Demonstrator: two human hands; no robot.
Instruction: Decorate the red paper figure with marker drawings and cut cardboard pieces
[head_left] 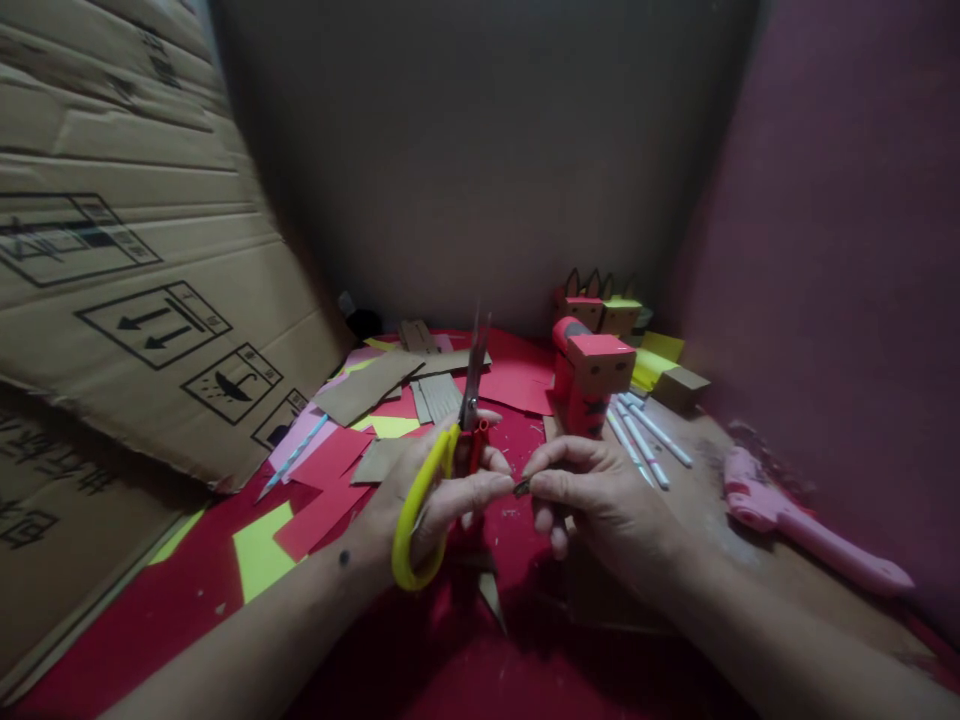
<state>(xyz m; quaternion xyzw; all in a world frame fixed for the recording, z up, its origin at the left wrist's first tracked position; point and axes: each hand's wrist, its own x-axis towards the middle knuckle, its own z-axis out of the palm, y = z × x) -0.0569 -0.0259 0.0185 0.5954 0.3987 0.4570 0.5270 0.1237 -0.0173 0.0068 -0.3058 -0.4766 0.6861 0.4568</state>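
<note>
Scissors with a yellow handle hang in my left hand, their blades pointing up and away. The thumb and a finger of that hand are brought together close to my right hand. Between my right thumb and index finger is a small dark scrap, too small to identify. The left fingertips reach its edge; whether they grip it, I cannot tell. Just beyond my right hand stands a red cardboard figure with drawn eyes and black stripes. A pointed cardboard offcut lies below my hands.
Cardboard pieces and red paper litter the red tabletop. A large carton rises at left. On the right are white pens and a pink glue gun; more figures stand behind.
</note>
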